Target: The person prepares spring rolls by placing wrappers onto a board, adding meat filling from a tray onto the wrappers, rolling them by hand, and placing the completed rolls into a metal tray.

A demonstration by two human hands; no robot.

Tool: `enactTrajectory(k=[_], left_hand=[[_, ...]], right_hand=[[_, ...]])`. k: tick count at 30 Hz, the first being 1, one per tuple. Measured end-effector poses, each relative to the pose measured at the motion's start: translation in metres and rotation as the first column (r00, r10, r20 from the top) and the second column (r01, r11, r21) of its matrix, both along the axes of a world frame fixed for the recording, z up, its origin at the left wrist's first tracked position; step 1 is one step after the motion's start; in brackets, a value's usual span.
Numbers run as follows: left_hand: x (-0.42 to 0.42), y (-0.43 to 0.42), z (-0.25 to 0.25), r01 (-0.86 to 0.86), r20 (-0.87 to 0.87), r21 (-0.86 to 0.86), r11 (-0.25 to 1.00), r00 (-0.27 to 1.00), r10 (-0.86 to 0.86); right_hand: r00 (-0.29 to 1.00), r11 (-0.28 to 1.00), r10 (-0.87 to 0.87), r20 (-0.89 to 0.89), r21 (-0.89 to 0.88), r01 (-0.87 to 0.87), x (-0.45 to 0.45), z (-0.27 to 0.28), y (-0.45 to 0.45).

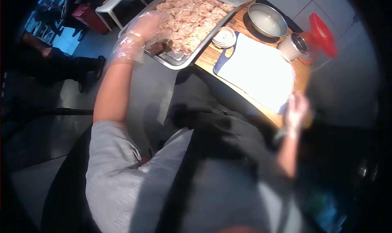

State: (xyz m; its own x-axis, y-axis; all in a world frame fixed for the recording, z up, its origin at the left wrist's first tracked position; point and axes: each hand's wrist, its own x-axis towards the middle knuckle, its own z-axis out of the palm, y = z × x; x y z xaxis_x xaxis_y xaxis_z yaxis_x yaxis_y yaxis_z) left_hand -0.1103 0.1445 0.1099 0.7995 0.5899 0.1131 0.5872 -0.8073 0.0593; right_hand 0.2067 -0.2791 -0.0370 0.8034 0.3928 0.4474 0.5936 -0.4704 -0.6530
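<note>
My left hand, in a clear plastic glove, is over the near left corner of a metal tray full of pale minced-meat balls. Its fingers reach down among the meat, and their tips are hidden, so their grip does not show. Beside the near right corner of a white cutting board with a blue edge is my right hand, also gloved. Its fingers are blurred and overlit, and I cannot make out anything in them.
On the wooden table stand a metal bowl with whitish contents, a stack of small white round lids or dishes, and a cup-like container. A red plastic item is beyond. A person's legs show at left, near a white stool.
</note>
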Motion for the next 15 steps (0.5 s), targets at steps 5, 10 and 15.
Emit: enactTrajectory(k=[5, 10, 15], left_hand=[[-0.023, 0.006, -0.023, -0.105, -0.221, -0.055, 0.993, 0.971, 0.090], [-0.005, -0.001, -0.034, -0.286, -0.392, 0.057, 0.957, 0.875, 0.285], [0.005, 0.009, -0.052, -0.305, -0.472, 0.077, 0.949, 0.827, 0.305]], right_hand=[[0.996, 0.997, 0.031, 0.087, -0.077, -0.024, 0.001, 0.002, -0.001], [0.992, 0.991, 0.002, 0.129, -0.136, 0.015, -0.007, 0.015, -0.001], [0.993, 0.993, 0.008, 0.118, -0.120, 0.006, 0.008, -0.003, -0.010]])
